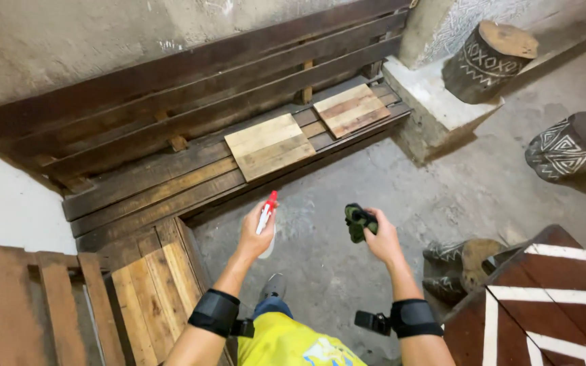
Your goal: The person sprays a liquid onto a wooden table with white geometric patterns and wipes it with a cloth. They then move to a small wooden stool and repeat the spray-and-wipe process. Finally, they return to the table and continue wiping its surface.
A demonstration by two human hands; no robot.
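Hands out over floor (347,271): left hand (256,234) wraps spray bottle (266,215), red nozzle above fist aimed toward bench (171,169), while right hand (381,237) bunches green cloth (359,221), wad poking past fingers, apparently ready for wiping.

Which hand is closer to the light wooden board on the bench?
Left. The left hand with the spray bottle is just below the board; the right hand is farther right.

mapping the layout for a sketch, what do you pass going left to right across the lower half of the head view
slatted wooden pallet seat → left hand holding a spray bottle with a red top → right hand gripping a dark green cloth → patterned log stool → dark red table with white lines
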